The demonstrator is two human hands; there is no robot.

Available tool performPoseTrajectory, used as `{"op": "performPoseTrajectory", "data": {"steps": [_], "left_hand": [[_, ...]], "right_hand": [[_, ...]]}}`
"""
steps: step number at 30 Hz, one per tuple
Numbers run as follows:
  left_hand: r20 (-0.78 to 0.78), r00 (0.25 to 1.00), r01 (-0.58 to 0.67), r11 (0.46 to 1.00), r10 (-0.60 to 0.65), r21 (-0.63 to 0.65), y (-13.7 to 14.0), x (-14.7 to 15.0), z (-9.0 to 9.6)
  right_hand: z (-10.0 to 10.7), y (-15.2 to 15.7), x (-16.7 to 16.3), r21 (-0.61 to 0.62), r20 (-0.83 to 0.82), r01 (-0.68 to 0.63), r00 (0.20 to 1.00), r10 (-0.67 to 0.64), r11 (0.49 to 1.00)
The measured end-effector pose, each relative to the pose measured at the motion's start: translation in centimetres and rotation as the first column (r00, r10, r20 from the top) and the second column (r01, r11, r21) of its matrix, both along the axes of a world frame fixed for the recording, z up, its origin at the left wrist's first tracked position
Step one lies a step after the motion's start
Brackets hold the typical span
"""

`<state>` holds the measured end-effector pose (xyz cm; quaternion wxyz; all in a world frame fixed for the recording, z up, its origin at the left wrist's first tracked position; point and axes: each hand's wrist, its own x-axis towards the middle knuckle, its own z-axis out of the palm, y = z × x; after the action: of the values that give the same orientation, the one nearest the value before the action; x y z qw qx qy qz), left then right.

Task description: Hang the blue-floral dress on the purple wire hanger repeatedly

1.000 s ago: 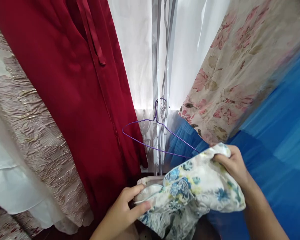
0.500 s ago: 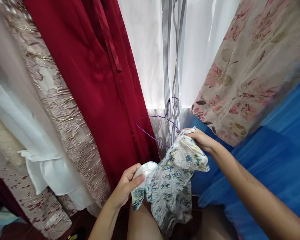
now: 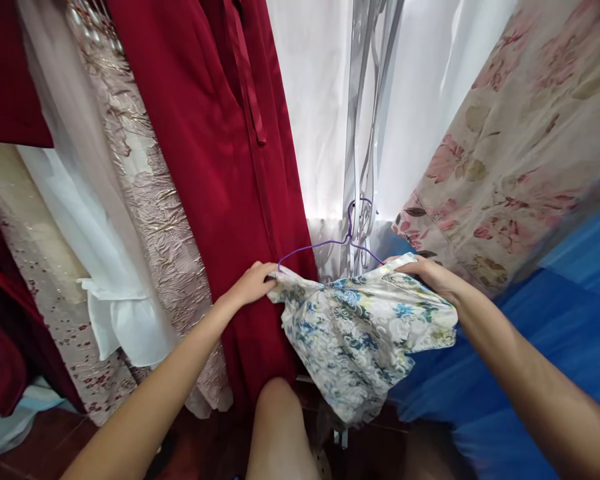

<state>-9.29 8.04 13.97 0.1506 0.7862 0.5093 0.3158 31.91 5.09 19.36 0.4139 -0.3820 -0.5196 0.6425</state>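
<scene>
A small white top with a blue, green and yellow floral print (image 3: 350,333) hangs on a purple wire hanger (image 3: 325,244). My left hand (image 3: 254,281) is closed on the top's left shoulder, at that end of the hanger. On the other side, my right hand (image 3: 427,275) pinches the right shoulder, where the hanger's arm runs under the cloth. The hanger's hook (image 3: 359,203) is up against pale dangling ribbons (image 3: 363,127); whether it is caught on them I cannot tell.
A long red garment (image 3: 230,200) hangs at left, beside textured pinkish cloth (image 3: 165,220) and a white ruffled piece (image 3: 125,320). White cloth (image 3: 310,100) hangs behind. To the right are pink floral fabric (image 3: 510,173) and blue tulle (image 3: 510,333). Dark floor tiles (image 3: 45,440) show below.
My left hand has moved up and outward, bringing the top's left shoulder over the hanger's left arm, which was bare. The top is now spread wider. The view has shifted slightly left.
</scene>
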Motion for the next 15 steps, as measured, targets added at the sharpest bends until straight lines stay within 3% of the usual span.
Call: {"op": "performPoseTrajectory", "data": {"steps": [4,7,12,14,15], "left_hand": [[0.214,0.977,-0.036,0.987,0.002,0.158,2.2,2.6,3.0],[0.334,0.941,-0.016,0.981,-0.05,0.192,2.4,4.8,3.7],[0.389,0.919,0.007,0.987,-0.07,0.163,2.1,7.1,3.4],[0.379,0.924,-0.018,0.982,-0.056,0.188,1.7,7.2,3.5],[0.372,0.927,-0.042,0.977,-0.04,0.21,1.4,7.1,3.5]], "right_hand": [[-0.6,0.0,0.2,-0.115,0.013,-0.07,0.997,0.072,0.991],[-0.8,-0.1,0.1,-0.154,0.07,-0.073,0.994,0.085,0.985],[-0.5,-0.7,0.1,0.125,0.131,0.026,0.99,-0.043,0.992],[-0.1,-0.9,0.0,0.317,0.174,0.077,0.975,-0.137,0.945],[0.2,-1.0,-0.3,0.427,0.19,0.112,0.959,-0.21,0.897]]}}
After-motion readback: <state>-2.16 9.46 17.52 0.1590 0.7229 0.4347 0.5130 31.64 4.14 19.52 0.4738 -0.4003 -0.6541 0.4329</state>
